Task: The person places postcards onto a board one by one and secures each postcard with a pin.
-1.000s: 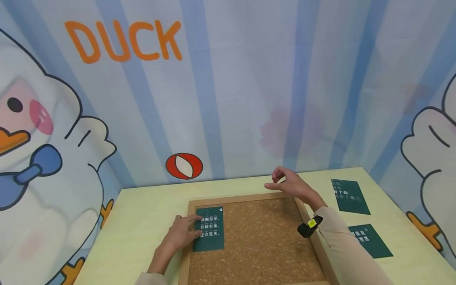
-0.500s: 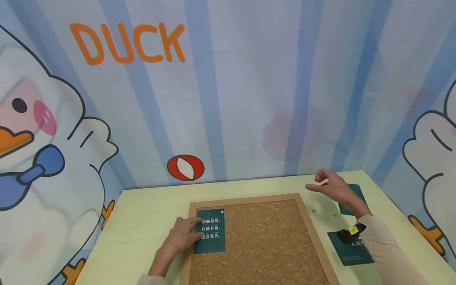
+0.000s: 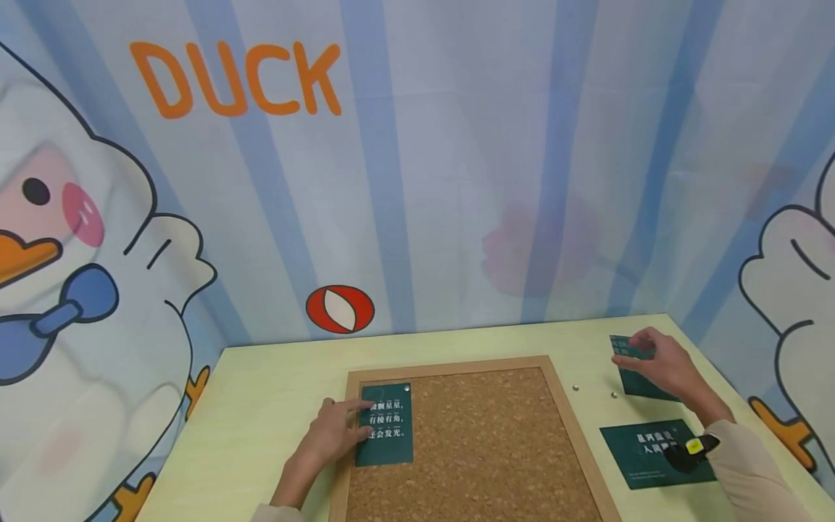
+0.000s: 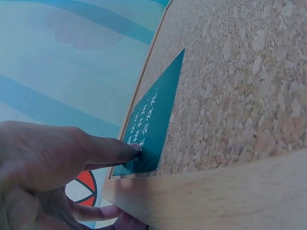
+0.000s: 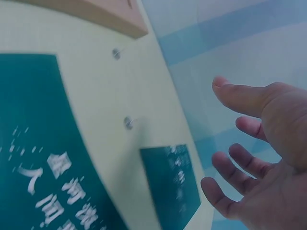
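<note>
In the head view my left hand (image 3: 333, 431) rests over the corkboard's left edge, fingertips pressing a dark green card (image 3: 390, 451) with white writing. The card lies flat on the corkboard (image 3: 483, 449), and a small metal pushpin (image 3: 407, 388) sits at its top right corner. The left wrist view shows a digit laid on the card (image 4: 160, 127), with other fingers low beside the wooden frame (image 4: 206, 191). Holding nothing, my right hand (image 3: 665, 362) hovers over a second green card (image 3: 642, 384), its fingers loosely bent. The right wrist view shows the same hand (image 5: 268, 158) with thumb and fingers apart.
A third green card (image 3: 652, 475) lies on the pale table (image 3: 274, 391) in front of the right hand. Two loose pushpins, one nearer the board (image 3: 575, 388) and another pushpin (image 3: 614, 395), lie right of it. A striped duck-print curtain (image 3: 443, 181) stands behind.
My right hand has moved from above the board's far right corner rightward to over the far green card, uncovering the two loose pushpins. The left hand stays on its card.
</note>
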A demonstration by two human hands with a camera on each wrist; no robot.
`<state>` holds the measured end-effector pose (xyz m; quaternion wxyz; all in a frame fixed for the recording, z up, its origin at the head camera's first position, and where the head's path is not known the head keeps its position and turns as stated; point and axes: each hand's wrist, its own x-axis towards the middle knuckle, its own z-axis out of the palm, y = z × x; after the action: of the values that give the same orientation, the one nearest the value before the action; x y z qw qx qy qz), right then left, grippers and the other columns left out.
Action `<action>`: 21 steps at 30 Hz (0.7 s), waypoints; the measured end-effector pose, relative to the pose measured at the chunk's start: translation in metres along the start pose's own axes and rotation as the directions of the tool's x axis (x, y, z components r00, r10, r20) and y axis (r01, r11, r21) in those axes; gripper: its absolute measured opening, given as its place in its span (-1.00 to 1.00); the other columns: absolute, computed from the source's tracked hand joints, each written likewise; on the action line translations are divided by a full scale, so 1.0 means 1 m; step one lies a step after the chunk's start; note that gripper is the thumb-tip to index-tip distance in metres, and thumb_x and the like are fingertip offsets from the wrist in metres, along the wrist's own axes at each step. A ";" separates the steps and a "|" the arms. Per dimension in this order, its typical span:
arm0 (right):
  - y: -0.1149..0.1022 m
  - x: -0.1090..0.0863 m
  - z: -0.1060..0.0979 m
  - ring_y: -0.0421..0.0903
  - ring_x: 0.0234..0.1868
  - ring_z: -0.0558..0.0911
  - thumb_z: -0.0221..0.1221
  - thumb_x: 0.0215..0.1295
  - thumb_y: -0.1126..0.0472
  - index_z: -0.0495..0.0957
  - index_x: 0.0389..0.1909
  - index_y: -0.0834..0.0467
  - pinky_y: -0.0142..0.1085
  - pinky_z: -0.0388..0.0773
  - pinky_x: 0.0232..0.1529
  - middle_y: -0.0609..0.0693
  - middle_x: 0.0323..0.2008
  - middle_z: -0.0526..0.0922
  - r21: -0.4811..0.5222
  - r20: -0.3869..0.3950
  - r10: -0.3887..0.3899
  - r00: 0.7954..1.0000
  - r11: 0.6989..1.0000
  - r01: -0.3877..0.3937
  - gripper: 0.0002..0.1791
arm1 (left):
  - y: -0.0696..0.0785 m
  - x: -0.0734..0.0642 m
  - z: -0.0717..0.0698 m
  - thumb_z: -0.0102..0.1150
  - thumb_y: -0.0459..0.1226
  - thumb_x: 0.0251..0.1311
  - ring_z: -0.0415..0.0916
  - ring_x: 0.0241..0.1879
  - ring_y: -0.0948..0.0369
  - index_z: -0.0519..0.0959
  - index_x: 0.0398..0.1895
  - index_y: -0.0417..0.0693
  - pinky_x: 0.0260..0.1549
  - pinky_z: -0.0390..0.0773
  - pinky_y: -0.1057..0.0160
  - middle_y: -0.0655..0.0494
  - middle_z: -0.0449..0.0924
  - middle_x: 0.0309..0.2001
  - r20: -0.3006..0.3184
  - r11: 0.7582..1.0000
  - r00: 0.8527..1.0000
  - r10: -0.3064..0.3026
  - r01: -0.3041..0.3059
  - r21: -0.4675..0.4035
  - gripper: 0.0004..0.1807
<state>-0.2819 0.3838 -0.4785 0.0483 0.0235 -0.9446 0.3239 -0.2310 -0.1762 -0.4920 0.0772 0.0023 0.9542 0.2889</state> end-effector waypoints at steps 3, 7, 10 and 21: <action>0.010 -0.003 0.003 0.42 0.04 0.50 0.36 0.39 -0.03 0.38 0.10 0.46 0.26 0.50 -0.08 0.52 0.04 0.47 -0.034 -0.033 -0.002 0.999 0.999 0.001 -0.35 | 0.000 0.000 0.000 0.46 -0.21 0.26 0.40 -0.14 -0.07 0.65 0.27 0.01 -0.14 0.58 -0.15 -0.23 0.41 0.01 0.002 1.000 1.000 -0.003 0.003 0.001 -0.50; 0.021 -0.006 0.008 0.38 -0.10 0.49 0.37 0.37 0.02 0.36 0.08 0.52 0.23 0.49 -0.17 0.54 -0.06 0.44 -0.089 -0.074 0.007 0.997 0.996 -0.014 -0.33 | 0.000 0.000 0.000 0.46 -0.21 0.26 0.41 -0.16 -0.08 0.65 0.28 0.00 -0.16 0.58 -0.15 -0.25 0.41 0.02 -0.002 1.000 1.000 -0.001 0.001 0.001 -0.50; 0.028 -0.010 0.011 0.44 -0.10 0.44 0.35 0.37 0.01 0.28 0.14 0.58 0.31 0.45 -0.13 0.62 -0.04 0.37 -0.104 -0.090 0.049 0.995 0.993 -0.058 -0.25 | 0.000 -0.001 0.000 0.46 -0.20 0.26 0.41 -0.15 -0.09 0.65 0.27 0.00 -0.14 0.58 -0.19 -0.26 0.41 0.02 -0.006 1.000 1.000 0.002 -0.002 0.001 -0.50; 0.046 -0.017 0.016 0.43 -0.24 0.49 0.34 0.24 -0.34 0.16 0.07 0.68 0.20 0.49 -0.28 0.58 -0.19 0.34 -0.127 -0.071 0.320 0.945 0.937 -0.327 0.11 | -0.002 0.000 0.002 0.46 -0.21 0.25 0.41 -0.13 -0.08 0.66 0.26 -0.01 -0.11 0.57 -0.20 -0.25 0.43 0.02 -0.013 1.000 0.999 0.029 -0.029 0.006 -0.51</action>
<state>-0.2699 0.4110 -0.5209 0.0190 -0.1433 -0.9541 0.2623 -0.2308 -0.1768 -0.4943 0.0668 0.0144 0.9554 0.2872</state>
